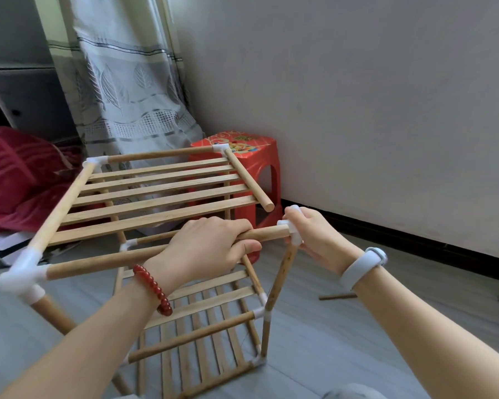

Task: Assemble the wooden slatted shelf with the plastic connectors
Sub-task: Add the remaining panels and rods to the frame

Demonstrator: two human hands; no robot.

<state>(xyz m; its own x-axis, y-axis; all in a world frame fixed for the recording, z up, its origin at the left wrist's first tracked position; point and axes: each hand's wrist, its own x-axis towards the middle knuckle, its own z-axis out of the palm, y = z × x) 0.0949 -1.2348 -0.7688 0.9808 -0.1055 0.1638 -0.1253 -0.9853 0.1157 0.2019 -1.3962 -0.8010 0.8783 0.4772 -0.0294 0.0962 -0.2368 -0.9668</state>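
Both forearms are reaching in from the bottom, left hand point(211, 246) gripping the dowel point(267, 234), right hand point(314, 237) pinching the connector point(293, 228) at centre frame; the shelf point(156, 194) is looking light, stiff but wobbly, best held near joints.

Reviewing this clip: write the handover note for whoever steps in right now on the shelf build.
Left hand grips the front top dowel. Right hand holds the white corner connector on that dowel's end, atop the front right upright.
Done: lower slatted tier is framed; top slats sit in three corners.
Left: the right side dowel ends free, not yet in the connector; seat it. A spare stick lies on the floor.
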